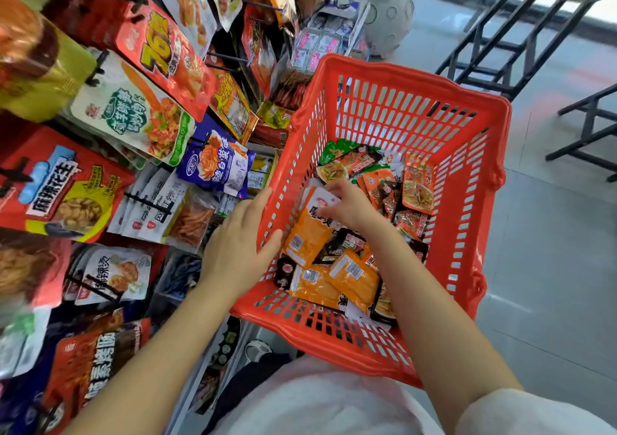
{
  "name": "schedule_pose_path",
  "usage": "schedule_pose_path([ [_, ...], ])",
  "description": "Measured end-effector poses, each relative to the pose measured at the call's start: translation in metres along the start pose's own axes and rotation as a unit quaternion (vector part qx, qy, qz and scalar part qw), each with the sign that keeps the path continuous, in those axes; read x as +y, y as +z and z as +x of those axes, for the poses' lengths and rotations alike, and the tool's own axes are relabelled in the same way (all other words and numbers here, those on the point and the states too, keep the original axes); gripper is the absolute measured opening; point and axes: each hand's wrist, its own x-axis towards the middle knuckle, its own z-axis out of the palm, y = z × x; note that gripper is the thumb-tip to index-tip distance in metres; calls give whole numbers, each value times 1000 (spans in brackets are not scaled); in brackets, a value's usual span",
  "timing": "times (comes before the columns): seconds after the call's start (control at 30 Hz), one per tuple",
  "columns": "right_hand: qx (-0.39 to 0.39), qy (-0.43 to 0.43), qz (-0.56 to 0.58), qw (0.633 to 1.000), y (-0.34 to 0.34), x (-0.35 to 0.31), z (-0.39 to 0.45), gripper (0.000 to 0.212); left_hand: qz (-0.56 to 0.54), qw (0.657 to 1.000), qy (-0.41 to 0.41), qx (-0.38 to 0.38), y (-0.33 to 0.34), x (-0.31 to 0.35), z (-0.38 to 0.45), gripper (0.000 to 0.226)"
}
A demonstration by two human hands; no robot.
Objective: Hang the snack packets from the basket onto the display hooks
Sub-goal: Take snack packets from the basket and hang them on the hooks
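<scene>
Head view, one frame, items as I log them from my remote seat.

Item 1: red basket [467,127], slatted plastic, tilted toward the wearer, its near rim against a white garment at the bottom of the frame.

Item 2: snack packets [384,181], a loose heap on the basket floor, orange, green and dark wrappers mixed. Several orange packets [350,277] lie flat near the near wall, barcodes up.

Item 3: right hand [347,206], reaching down inside the basket. Its fingers curl onto the white header of an orange packet [310,234] that lies on top of the heap (the fingertips themselves are partly hidden, so I read this as a pinch on the packet's top edge).

Item 4: left hand [240,244], at the basket's left wall. Fingers are fairly straight and lie along the outside of the rim, thumb hooked over the rim's edge to the inside; it steadies the wall and holds no packet.

Item 5: display hooks [147,201], black prongs on the rack left of the basket, already carrying goods: a red peanut bag [63,187], a blue-and-white bag [217,164], a white-and-green bag [133,117], and a red bag with yellow numerals [163,54].

Item 6: black stool frame [500,34], on grey floor beyond the basket; beside it a pale round stand [387,17].
</scene>
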Motion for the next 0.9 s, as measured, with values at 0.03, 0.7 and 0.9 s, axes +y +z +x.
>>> schedule_pose_path([
  [0.03,1,18,89,996,1,-2,0,51,0,1000,0,1,0,0,0,69],
  [0.7,-15,5,-45,999,35,31,5,53,-13,1000,-7,0,1,0,0,66],
  [0.9,199,29,157,967,23,24,18,56,-14,1000,-6,4,1,0,0,65],
])
